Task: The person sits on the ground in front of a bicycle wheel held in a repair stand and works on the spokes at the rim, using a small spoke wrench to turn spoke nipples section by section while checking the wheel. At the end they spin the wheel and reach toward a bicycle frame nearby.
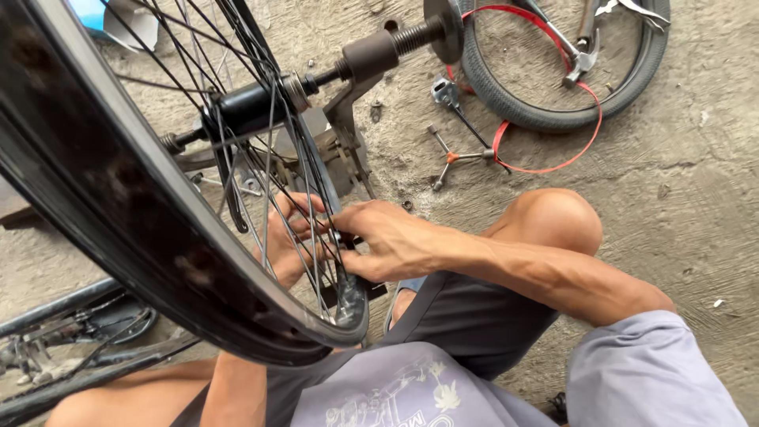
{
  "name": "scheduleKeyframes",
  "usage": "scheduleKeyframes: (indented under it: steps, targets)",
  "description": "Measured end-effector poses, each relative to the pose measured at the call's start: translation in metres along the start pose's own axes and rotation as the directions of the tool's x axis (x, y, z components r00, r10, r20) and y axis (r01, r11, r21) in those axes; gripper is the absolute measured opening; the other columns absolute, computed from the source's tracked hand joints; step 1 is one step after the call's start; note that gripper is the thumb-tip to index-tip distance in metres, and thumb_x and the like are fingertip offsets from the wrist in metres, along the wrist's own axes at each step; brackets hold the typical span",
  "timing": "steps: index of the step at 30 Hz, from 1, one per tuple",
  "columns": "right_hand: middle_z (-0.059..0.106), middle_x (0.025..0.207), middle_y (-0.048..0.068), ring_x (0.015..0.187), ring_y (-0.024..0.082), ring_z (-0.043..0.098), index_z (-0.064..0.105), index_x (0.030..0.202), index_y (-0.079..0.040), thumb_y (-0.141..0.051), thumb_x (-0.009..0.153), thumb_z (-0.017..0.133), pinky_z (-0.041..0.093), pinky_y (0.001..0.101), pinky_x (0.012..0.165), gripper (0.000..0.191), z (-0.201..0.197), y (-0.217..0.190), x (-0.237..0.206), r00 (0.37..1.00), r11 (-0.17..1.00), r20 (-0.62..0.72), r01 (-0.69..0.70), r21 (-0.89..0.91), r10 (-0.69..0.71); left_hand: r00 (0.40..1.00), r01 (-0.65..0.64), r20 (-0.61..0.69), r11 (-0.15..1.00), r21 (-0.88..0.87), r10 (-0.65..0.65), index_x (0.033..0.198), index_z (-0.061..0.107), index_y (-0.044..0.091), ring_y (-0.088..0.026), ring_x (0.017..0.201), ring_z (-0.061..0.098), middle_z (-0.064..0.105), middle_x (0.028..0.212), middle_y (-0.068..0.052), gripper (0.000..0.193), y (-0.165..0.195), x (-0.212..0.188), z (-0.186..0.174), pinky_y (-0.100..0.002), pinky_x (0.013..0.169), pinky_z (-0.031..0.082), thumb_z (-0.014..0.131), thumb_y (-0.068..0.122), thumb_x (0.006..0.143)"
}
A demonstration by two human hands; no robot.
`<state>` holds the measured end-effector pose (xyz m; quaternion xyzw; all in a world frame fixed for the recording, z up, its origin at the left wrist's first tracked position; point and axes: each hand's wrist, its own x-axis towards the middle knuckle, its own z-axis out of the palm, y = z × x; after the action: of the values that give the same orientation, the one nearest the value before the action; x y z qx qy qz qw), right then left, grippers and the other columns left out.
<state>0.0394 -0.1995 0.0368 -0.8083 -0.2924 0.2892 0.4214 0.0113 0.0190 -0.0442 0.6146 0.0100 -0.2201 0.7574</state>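
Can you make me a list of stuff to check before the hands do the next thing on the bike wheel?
1. Right hand at the spokes near the rim: ok.
2. Left hand behind the spokes, steadying: ok.
3. Small part pinched in the right fingers: cannot tell, it is hidden.
4. Wheel hub held on the stand: ok.
5. Three-way wrench lying on the floor close by: ok.
6. Hammer inside the loose tyre, out of the way: ok.
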Motion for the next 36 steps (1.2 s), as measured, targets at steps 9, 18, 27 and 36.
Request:
scheduleKeyframes:
  steps: [9,18,27,36]
  targets:
    - [0.069,0.12,0.025,0.114,0.042,0.064,0.064,0.126,0.006,-0.029,0.093,0.072,0.05,0.0485,0.097,0.048,-0.002,0.009,-0.006,0.979,0.985,-0.116,0.165,-0.047,-0.169,0.999,0.043,-0.015,0.998,0.047,-0.043,0.116,0.051,0.007,-0.016,0.107,0.068,0.062,0.122,-0.004,0.054,-0.003,-0.017,-0.013,-0.032,0.088,0.06,0.081,-0.005,0.073]
    - [0.067,0.117,0.018,0.123,0.035,0.057,0.066,0.126,0.004,-0.011,0.092,0.069,0.047,0.0477,0.105,0.038,0.013,0.007,-0.021,0.961,0.979,-0.203,0.167,-0.113,-0.187,0.977,0.128,-0.157,0.987,-0.093,-0.141,0.115,0.05,0.006,-0.018,0.111,0.067,0.065,0.117,-0.008,0.023,-0.009,-0.017,0.001,-0.038,0.091,0.062,0.057,0.018,0.097]
    - [0.064,0.122,0.022,0.125,0.034,0.057,0.066,0.12,0.005,-0.018,0.087,0.064,0.048,0.0458,0.109,0.04,0.018,0.012,-0.009,0.974,0.984,-0.18,0.153,0.094,-0.134,0.964,-0.141,-0.181,0.953,0.267,0.193,0.124,0.046,0.009,-0.014,0.104,0.066,0.06,0.114,-0.006,0.035,-0.012,-0.018,0.021,-0.031,0.091,0.061,0.069,0.009,0.097]
    - [0.07,0.105,0.02,0.096,0.033,0.07,0.071,0.116,-0.001,-0.029,0.086,0.08,0.055,0.043,0.081,0.043,-0.003,0.02,0.012,0.997,0.998,-0.069,-0.013,0.064,0.017,0.968,-0.16,-0.169,0.975,0.154,0.186,0.116,0.054,0.004,-0.013,0.099,0.066,0.066,0.105,-0.003,0.014,-0.011,0.001,0.008,-0.028,0.08,0.055,0.058,0.009,0.104]
